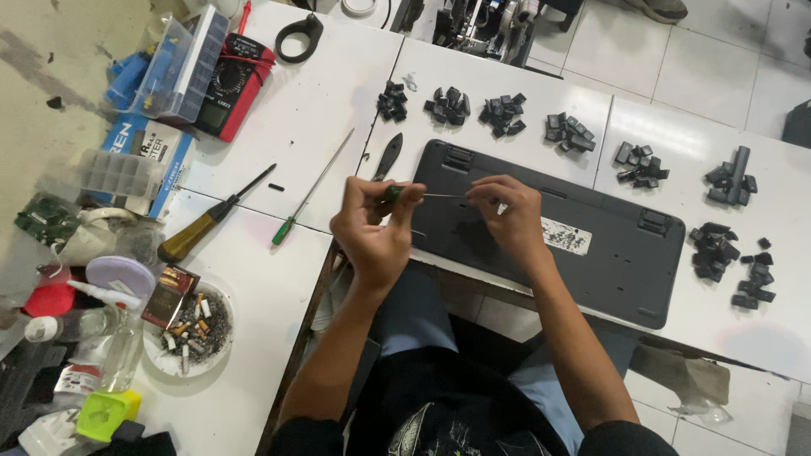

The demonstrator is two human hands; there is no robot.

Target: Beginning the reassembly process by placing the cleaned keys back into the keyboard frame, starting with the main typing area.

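My left hand (374, 230) grips the green handle of a small screwdriver (405, 194). Its thin metal shaft runs right to my right hand (507, 215), whose fingertips pinch the tip. Both hands hover over a dark grey keyboard (608, 270) lying face down on the white table (296, 118). Black keycaps sit in separate piles (503, 115) along the far side of the keyboard and to its right (726, 253).
A yellow-handled screwdriver (207, 221) and a long thin green-handled one (308, 192) lie left of the hands. Black tweezers (387, 156) rest near the keyboard's corner. A red multimeter (232, 84), plastic boxes (173, 63) and an ashtray (190, 329) crowd the left side.
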